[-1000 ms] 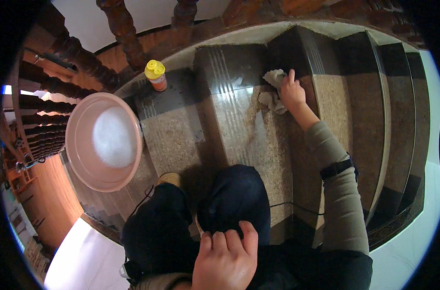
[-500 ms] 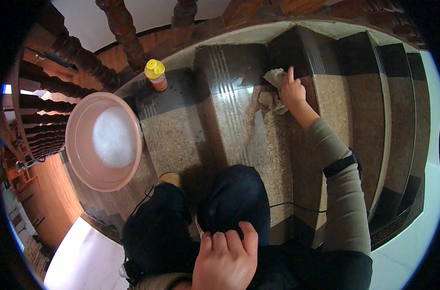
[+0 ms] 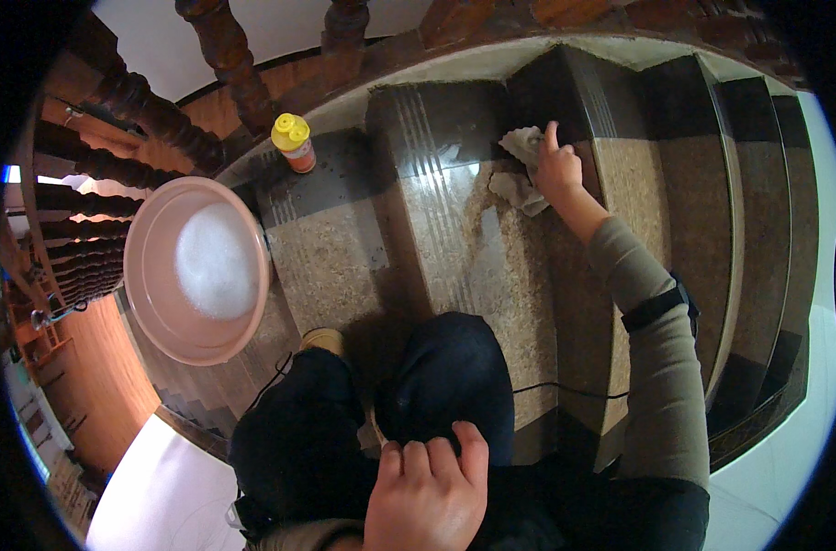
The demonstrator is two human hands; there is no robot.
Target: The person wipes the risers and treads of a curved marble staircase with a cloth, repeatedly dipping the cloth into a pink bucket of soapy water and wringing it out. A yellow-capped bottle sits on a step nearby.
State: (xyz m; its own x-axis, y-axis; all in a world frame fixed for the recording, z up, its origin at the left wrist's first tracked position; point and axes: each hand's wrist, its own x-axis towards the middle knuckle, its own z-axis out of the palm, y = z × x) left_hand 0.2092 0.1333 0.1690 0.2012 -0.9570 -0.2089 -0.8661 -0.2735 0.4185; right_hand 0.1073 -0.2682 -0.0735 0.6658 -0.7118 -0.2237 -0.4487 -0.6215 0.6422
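My right hand is closed on a crumpled, wet, greyish cloth with its index finger stretched out. The cloth lies at the inner corner of a stair step, against the dark riser. Parts of it stick out on the left side of the hand. Shiny wet patches show on the tread beside it. My left hand is curled into a loose fist near my lap, with its back turned up. Nothing shows in it, though its palm is hidden.
On the left stands a pink basin with white foam in it. A bottle with a yellow cap is on a step near the dark wooden balusters. A thin black cable crosses the steps right of my knee.
My right forearm has shifted slightly to the right, while the hand and cloth stay at almost the same spot. My left hand has hardly moved.
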